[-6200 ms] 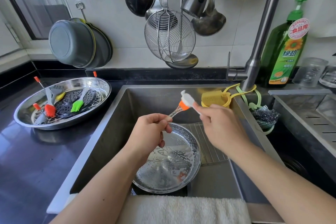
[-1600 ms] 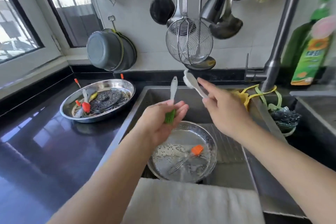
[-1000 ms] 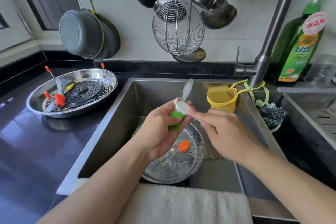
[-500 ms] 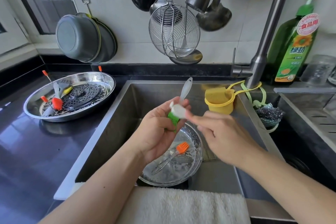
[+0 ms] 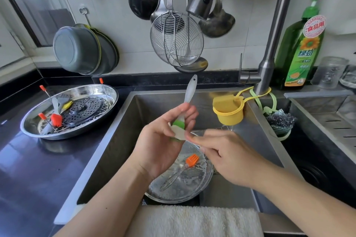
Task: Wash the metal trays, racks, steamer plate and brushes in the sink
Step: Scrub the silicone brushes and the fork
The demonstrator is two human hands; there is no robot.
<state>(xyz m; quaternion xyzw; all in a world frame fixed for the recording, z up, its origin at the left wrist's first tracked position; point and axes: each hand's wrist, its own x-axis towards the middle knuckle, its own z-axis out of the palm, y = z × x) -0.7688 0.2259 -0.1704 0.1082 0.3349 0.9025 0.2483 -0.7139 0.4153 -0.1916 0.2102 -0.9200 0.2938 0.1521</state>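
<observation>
Towel (image 5: 194,221) draped on the near sink edge, one. Above it, both hands work over the sink (image 5: 119,140).

Left hand (image 5: 159,144): grip closed round the green brush (image 5: 180,124), head in the palm, pale handle sticking up and away. Right hand (image 5: 229,158): grip pinching a white scrubber (image 5: 179,133), pressed against the green head. Its handle is mostly hidden by the fingers.

Below the hands, in the sink: one round tray (image 5: 185,184), wet, with an orange brush (image 5: 191,160) lying in it. A wire rack (image 5: 210,132) shows just behind, partly hidden.

Risks, as I judge them:
- Wet silicone is slick; the green brush could slip from the left hand and clatter onto the tray.
- Scrubbing flicks suds onto the counter (image 5: 28,169).
- No water seen running at the tap (image 5: 269,44), so soap may stay on the bristles.

Left, on the counter: second tray (image 5: 32,131) holding one perforated steamer plate (image 5: 84,109) and several brushes; count there uncertain, at least one red, one yellow, one grey. Three orange-tipped rack legs stand up from it.

Far: one yellow cup (image 5: 230,114), one soap bottle (image 5: 302,52).
</observation>
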